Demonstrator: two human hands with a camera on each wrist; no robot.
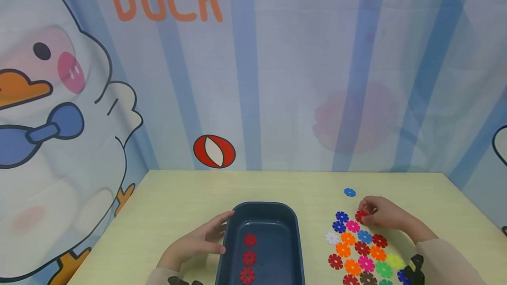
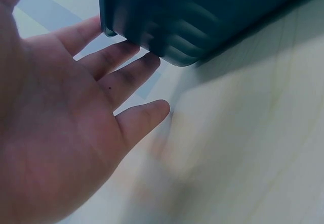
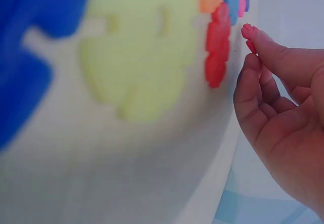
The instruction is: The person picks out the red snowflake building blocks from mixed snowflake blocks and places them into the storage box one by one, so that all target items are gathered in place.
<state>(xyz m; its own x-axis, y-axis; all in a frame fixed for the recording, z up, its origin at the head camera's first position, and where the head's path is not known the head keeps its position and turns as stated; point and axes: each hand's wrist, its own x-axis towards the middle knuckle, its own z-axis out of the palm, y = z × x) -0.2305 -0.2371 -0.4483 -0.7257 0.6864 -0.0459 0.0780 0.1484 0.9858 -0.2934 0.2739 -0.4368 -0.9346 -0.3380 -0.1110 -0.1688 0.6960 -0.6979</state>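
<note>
A dark blue tray [image 1: 277, 241] stands on the table with three red snowflake discs [image 1: 249, 257] in a column inside it. My left hand [image 1: 200, 241] rests against its left side, fingers fairly straight; in the left wrist view the fingertips [image 2: 147, 62] touch the tray's outer wall. On the right, my right hand [image 1: 386, 213] pinches a red snowflake disc [image 1: 361, 216] between thumb and fingers, at the far edge of a group of coloured discs. The right wrist view shows the pinched red disc [image 3: 249, 33] mostly hidden behind the thumb.
Loose snowflake discs in orange [image 1: 348, 238], pink [image 1: 366, 263], green [image 1: 383, 269], yellow [image 1: 394, 260], white [image 1: 332, 238] and other colours lie right of the tray. A single blue disc [image 1: 350, 192] lies farther back. A printed curtain [image 1: 285, 78] hangs behind the table [image 1: 178, 197].
</note>
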